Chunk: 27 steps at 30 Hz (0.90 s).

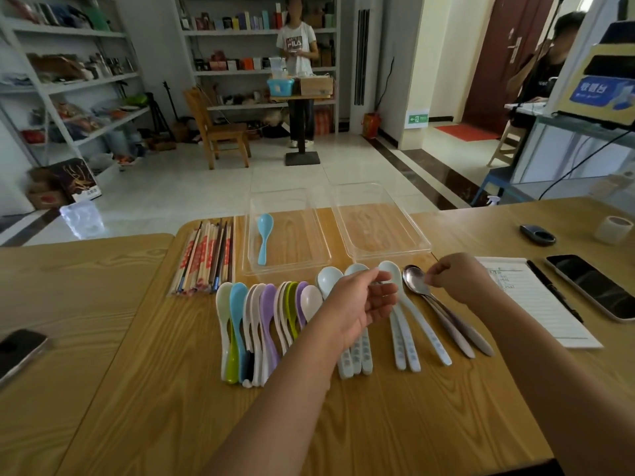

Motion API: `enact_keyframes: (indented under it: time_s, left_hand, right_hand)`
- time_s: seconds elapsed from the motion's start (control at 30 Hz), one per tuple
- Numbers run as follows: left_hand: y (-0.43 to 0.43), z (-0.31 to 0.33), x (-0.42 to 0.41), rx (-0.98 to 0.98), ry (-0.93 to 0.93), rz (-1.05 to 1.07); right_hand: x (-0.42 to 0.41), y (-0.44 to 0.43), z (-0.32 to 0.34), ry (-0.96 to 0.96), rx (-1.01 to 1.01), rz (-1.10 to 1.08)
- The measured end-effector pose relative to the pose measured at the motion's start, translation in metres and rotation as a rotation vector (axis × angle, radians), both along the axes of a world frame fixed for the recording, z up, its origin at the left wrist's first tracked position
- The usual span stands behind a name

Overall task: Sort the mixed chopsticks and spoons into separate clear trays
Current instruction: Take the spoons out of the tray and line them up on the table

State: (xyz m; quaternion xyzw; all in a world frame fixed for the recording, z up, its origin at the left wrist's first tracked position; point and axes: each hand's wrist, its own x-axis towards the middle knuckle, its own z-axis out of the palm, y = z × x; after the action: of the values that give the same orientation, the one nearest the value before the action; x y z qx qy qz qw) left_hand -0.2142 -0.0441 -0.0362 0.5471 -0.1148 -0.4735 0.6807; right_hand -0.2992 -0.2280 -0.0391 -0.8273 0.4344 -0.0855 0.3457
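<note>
Two clear trays stand side by side at the table's far edge. The left tray (302, 235) holds one blue spoon (264, 240); the right tray (388, 249) holds nothing. A pile of chopsticks (206, 259) lies left of the trays. In front lie a row of coloured plastic spoons (261, 321), several white ceramic spoons (407, 338) and metal spoons (457, 324). My left hand (360, 304) hovers with relaxed fingers over the white spoons, hiding some bowls. My right hand (453, 280) has curled fingers pinching the bowl of a metal spoon (414, 280).
A lined notebook (536, 304) with a pen (553, 290) and a phone (591, 286) lie to the right. A tape roll (615, 230) and a dark object (537, 235) sit beyond them. Another phone (17, 348) lies far left. People stand and sit in the room behind.
</note>
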Motion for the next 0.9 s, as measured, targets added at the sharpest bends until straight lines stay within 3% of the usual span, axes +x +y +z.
enact_keyframes:
  time_s: [0.3,0.53,0.9]
  left_hand:
    - [0.062,0.037,0.107,-0.078,-0.054,0.272]
    - [0.088,0.034,0.168,-0.023,-0.092,0.394]
    - [0.096,0.014,0.211,0.02,-0.059,0.451]
  right_hand:
    - [0.107,0.056,0.045,-0.197,-0.001,0.208]
    - [0.231,0.103,0.027,-0.112,0.11,0.298]
    - [0.315,0.122,-0.01,0.072,-0.048,0.302]
